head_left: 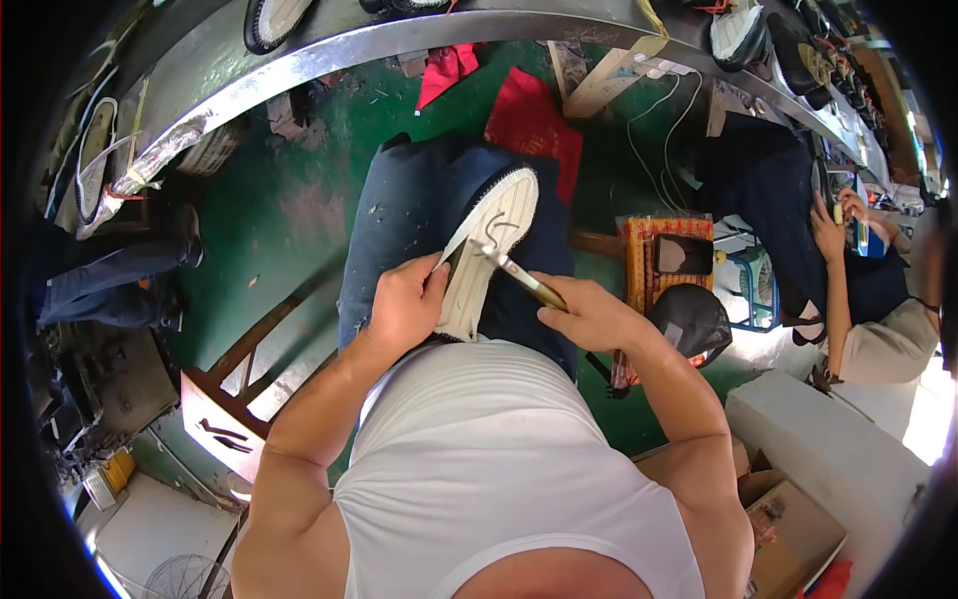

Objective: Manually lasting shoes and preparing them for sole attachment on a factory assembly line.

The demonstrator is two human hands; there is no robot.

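Note:
A shoe lies bottom up across my lap, its toe pointing away and to the right. Its pale, ribbed underside is ringed by a dark, stitched-looking edge, and a dark curved mark shows near the toe. My left hand grips the shoe's left side around the middle, thumb uppermost. In my right hand is a small hammer with a silvery head and a yellowish handle. Its head rests on or just over the middle of the underside; contact cannot be made out.
A curved metal bench with shoes runs across the far side. Red cloth lies on the green floor. To the right are an orange slatted seat, a black cap and a co-worker's hand. A wooden stool stands left.

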